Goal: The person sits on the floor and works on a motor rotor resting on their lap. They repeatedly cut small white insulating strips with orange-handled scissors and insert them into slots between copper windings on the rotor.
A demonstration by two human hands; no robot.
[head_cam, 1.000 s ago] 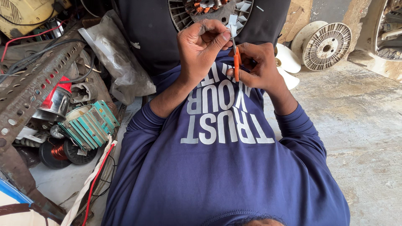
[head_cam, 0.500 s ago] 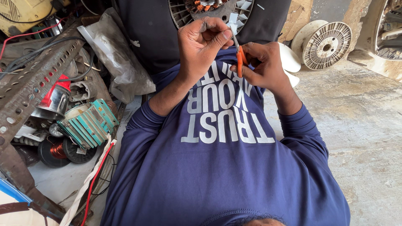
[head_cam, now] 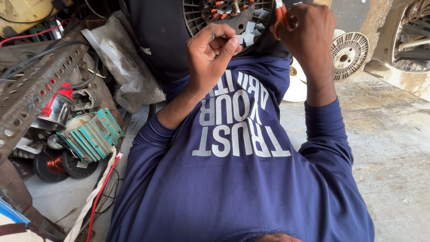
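The right hand (head_cam: 309, 33) has been rising over the last second: earlier it was working close beside the left at chest height, and now it is lifting the orange-handled tool (head_cam: 281, 13) up toward the fan motor (head_cam: 230, 12). Its fingers are wrapping tightly round the handles, so the tool is sitting firmly in the fist; how its tip is standing I cannot tell, since it is running off the top of the view. The left hand (head_cam: 210, 58) is staying lower, its thumb and forefinger pinching together just under the motor's rim; whether something thin is caught between them is not clear. I am judging this as the hands parting from a shared job and the tool going to the copper windings (head_cam: 219, 6) above the left fingers.

White paper slips (head_cam: 251, 31) are sticking out of the motor slots between the two sets of fingers, almost touching the left fingertips. Room is opening to the right of the right fingers, where bare concrete floor (head_cam: 389, 134) is lying beyond a white wire spool (head_cam: 349, 49). To the left of the left fingers things are crowding in: a crumpled plastic bag (head_cam: 121, 58), a perforated metal angle (head_cam: 36, 89) and a green finned motor part (head_cam: 89, 134).
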